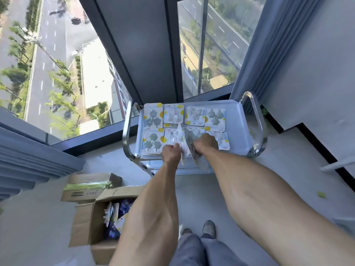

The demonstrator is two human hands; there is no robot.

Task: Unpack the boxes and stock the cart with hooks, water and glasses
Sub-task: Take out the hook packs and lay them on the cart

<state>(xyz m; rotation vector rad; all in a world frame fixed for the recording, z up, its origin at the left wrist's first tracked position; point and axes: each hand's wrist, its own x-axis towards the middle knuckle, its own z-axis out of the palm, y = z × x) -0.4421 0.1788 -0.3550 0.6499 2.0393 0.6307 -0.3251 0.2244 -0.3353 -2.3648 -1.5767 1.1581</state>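
Two hands work the hook-stocking step: your left hand (171, 151) pinches a clear carded hook pack (181, 143), your right hand (206, 143) grips another card (192, 150), both above the pale-blue cart tray (241, 129). Next, lay them flat beside the packs ahead.

Pale blue metal cart tray (238, 120) with carded hook packs (152, 118) in two rows, both hands (171, 151) gripping packs at its near edge, open cardboard box (90, 217) at seven o'clock

Pack (182, 150) print blurred; open box (92, 223) contents partly behind left forearm.
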